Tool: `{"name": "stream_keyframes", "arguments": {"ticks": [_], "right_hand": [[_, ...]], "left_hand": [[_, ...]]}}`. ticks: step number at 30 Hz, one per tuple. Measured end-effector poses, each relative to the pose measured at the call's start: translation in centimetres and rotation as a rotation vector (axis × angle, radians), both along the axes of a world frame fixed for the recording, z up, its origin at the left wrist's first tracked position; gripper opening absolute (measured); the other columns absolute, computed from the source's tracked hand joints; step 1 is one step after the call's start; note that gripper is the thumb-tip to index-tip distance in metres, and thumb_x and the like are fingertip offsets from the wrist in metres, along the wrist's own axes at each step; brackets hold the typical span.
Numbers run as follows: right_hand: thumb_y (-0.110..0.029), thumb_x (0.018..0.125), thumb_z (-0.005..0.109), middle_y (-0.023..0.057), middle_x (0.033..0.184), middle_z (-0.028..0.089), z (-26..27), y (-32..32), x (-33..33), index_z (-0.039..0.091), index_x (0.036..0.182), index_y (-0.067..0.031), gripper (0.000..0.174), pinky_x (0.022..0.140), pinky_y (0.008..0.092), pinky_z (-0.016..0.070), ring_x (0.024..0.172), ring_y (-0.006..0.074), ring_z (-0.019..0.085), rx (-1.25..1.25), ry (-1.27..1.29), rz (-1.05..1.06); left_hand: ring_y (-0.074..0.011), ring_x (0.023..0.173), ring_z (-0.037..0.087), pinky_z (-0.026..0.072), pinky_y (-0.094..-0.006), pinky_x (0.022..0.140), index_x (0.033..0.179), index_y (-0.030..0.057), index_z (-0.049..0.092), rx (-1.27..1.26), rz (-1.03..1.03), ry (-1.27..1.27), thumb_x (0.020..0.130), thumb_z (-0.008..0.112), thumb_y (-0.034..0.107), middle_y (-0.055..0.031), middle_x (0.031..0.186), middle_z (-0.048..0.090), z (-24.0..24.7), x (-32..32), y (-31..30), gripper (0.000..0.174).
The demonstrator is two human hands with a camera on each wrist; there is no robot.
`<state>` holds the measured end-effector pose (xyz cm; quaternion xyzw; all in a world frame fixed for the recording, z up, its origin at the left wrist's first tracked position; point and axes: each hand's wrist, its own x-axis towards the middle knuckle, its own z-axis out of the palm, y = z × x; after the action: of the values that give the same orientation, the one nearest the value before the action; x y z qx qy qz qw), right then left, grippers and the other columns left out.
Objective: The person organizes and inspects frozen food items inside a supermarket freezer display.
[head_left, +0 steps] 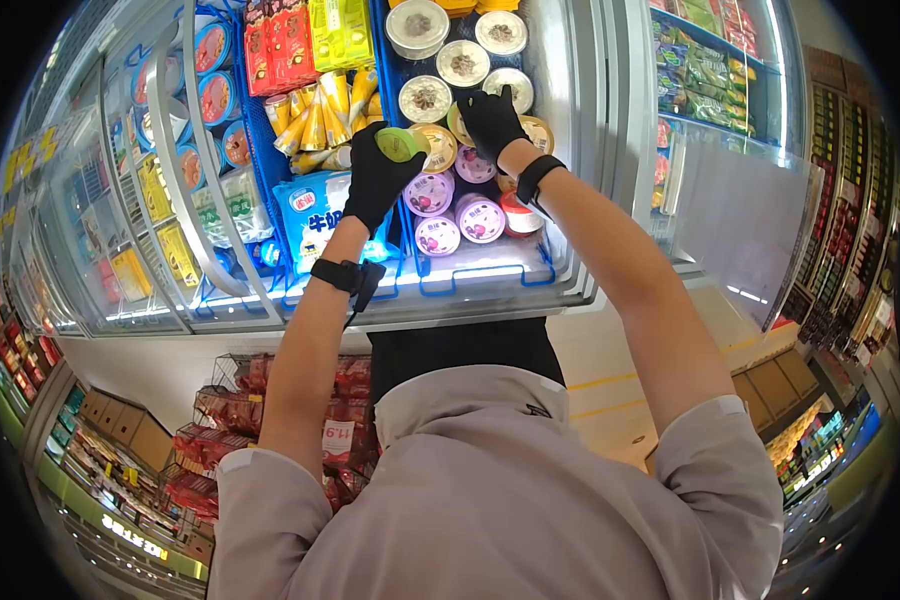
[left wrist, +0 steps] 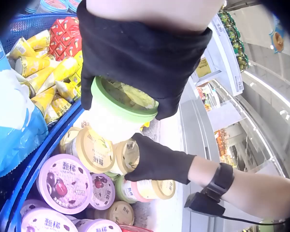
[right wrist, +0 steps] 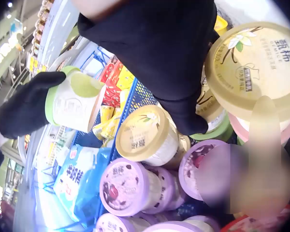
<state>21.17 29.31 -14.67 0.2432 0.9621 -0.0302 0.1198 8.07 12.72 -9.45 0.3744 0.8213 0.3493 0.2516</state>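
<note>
We see the left hand, black-gloved, with its fingers curled round a green-lidded tub, holding it just above the centre of the head view, over the open freezer chest. The right hand, also gloved, rests just to the right of it on the beige-lidded tubs, fingers reaching down among them, and we cannot tell whether they close on one. Purple-lidded tubs lie lower in the frame inside the blue wire basket, with yellow cones and a blue bag to the left.
</note>
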Motion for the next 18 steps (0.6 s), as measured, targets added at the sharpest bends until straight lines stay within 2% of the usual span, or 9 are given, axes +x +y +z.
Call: {"name": "stream_keyframes", "arguments": {"ticks": [3, 4, 7, 8, 11, 12, 13, 15, 18], "right_hand": [[-0.014, 0.084, 0.054, 0.0047, 0.092, 0.063, 1.3, 0.1, 0.6, 0.058, 0.103, -0.0108, 0.02, 0.098, 0.0578, 0.0315, 0.092, 0.0209, 0.061, -0.045, -0.046, 0.156], [-0.015, 0.08, 0.06, 0.0071, 0.093, 0.061, 1.5, 0.1, 0.7, 0.054, 0.111, -0.009, 0.032, 0.099, 0.0556, 0.0314, 0.091, 0.0239, 0.061, -0.046, 0.039, 0.122], [-0.017, 0.071, 0.069, 0.0112, 0.097, 0.059, 4.7, 0.4, 1.3, 0.05, 0.117, -0.0078, 0.05, 0.099, 0.0539, 0.0317, 0.092, 0.0266, 0.06, -0.116, 0.138, 0.076], [-0.019, 0.063, 0.075, 0.0148, 0.1, 0.057, 5.2, 0.3, 1.6, 0.047, 0.12, -0.0068, 0.064, 0.099, 0.0528, 0.0317, 0.093, 0.0289, 0.059, -0.1, 0.178, 0.07], [-0.018, 0.062, 0.075, 0.0168, 0.103, 0.054, 9.5, -1.7, 2.5, 0.045, 0.124, -0.0047, 0.07, 0.098, 0.0519, 0.0339, 0.1, 0.0305, 0.054, -0.215, 0.421, 0.031], [-0.019, 0.06, 0.076, 0.019, 0.107, 0.052, 10.2, -2.7, 2.9, 0.044, 0.127, -0.004, 0.076, 0.097, 0.0476, 0.0367, 0.104, 0.0323, 0.051, -0.198, 0.402, 0.002], [-0.021, 0.058, 0.078, 0.0214, 0.114, 0.049, 11.2, -4.0, 3.8, 0.041, 0.13, -0.0028, 0.083, 0.096, 0.044, 0.0382, 0.106, 0.0353, 0.05, -0.339, 0.345, -0.095], [-0.024, 0.057, 0.08, 0.0238, 0.121, 0.045, 12.3, -6.2, 5.9, 0.037, 0.134, -0.0018, 0.09, 0.095, 0.0437, 0.0396, 0.109, 0.0376, 0.049, -0.461, 0.319, -0.255], [-0.027, 0.055, 0.082, 0.0278, 0.126, 0.042, 10.7, -8.3, 8.9, 0.032, 0.136, 0.0002, 0.099, 0.092, 0.0446, 0.0422, 0.111, 0.0397, 0.048, -0.566, 0.141, -0.48]], "left_hand": [[-0.03, 0.102, 0.051, 0.0445, -0.0404, 0.088, 0.117, -0.0001, 0.045, 0.027, 0.001, 0.025, 0.062, 0.081, 0.028, -0.0172, 0.11, 0.049, 0.0, -0.7, 0.8, 0.072], [-0.0279, 0.101, 0.053, 0.0458, -0.038, 0.087, 0.117, -0.0014, 0.047, 0.01, -0.009, 0.042, 0.062, 0.082, 0.026, -0.0163, 0.109, 0.051, 0.0, -1.2, 1.1, 0.071], [-0.0244, 0.097, 0.057, 0.0477, -0.035, 0.085, 0.113, -0.0025, 0.051, 0.048, 0.008, -0.001, 0.063, 0.082, 0.022, -0.0146, 0.105, 0.055, 0.5, -2.1, 1.8, 0.065], [-0.0241, 0.097, 0.057, 0.048, -0.0347, 0.084, 0.113, -0.0026, 0.051, 0.063, -0.001, 0.005, 0.062, 0.083, 0.023, -0.0144, 0.105, 0.056, -0.4, -2.6, 1.9, 0.065], [-0.0246, 0.098, 0.057, 0.0477, -0.0353, 0.085, 0.113, -0.0019, 0.051, 0.043, -0.039, -0.038, 0.063, 0.082, 0.023, -0.0147, 0.106, 0.055, -1.5, -3.0, 4.1, 0.064], [-0.0254, 0.1, 0.056, 0.0472, -0.0361, 0.086, 0.114, -0.0011, 0.05, 0.001, -0.059, -0.081, 0.063, 0.082, 0.023, -0.0152, 0.108, 0.055, -1.4, -2.9, 5.0, 0.064], [-0.0254, 0.1, 0.056, 0.0472, -0.0361, 0.086, 0.114, -0.0011, 0.05, 0.005, -0.063, -0.081, 0.063, 0.082, 0.023, -0.0152, 0.108, 0.055, -1.3, -2.6, 5.9, 0.064], [-0.0276, 0.105, 0.053, 0.0456, -0.0378, 0.089, 0.118, 0.0016, 0.048, 0.054, -0.145, 0.086, 0.064, 0.081, 0.026, -0.0165, 0.113, 0.052, -1.4, -1.3, 7.3, 0.067], [-0.0335, 0.108, 0.05, 0.0415, -0.0414, 0.094, 0.122, 0.0042, 0.045, 0.04, -0.328, 0.105, 0.063, 0.08, 0.028, -0.0175, 0.116, 0.05, -1.1, 0.1, 9.3, 0.072]]}}
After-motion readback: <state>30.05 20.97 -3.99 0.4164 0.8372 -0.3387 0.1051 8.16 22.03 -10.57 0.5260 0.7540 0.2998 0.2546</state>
